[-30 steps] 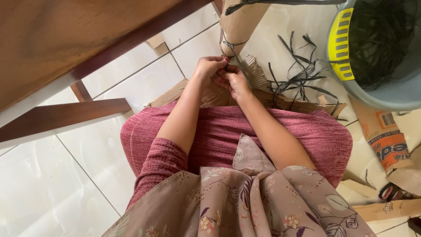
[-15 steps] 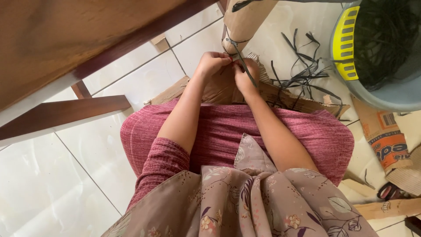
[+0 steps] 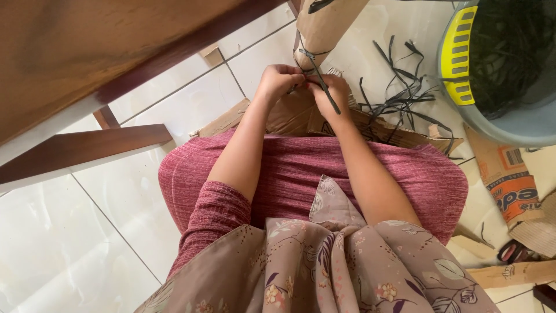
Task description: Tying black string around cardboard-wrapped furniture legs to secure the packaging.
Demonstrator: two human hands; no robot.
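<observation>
- The left hand and right hand are together at the foot of a brown cardboard tube, fingers pinched on a thin black strap; the strap runs in a loop about the tube's lower end and a loose tail slants down across the right hand
- Compared with a second ago, the hands sit a little higher and closer to the tube, and the tail of the strap now shows plainly over the right knuckles, where before it was hidden between the fingers; I judge that the strap has been drawn snug round the tube and the knotting or cinching is well on
- The tube stands tilted, leaning away toward the top of the view, its base just above a flattened cardboard sheet that lies on the tiled floor past the person's knees
- Loose black strips lie scattered on the floor to the right of the hands; beyond them a grey bucket with a yellow slotted rim piece holds more dark strips
- A wooden table overhangs the upper left, well apart from the hands
</observation>
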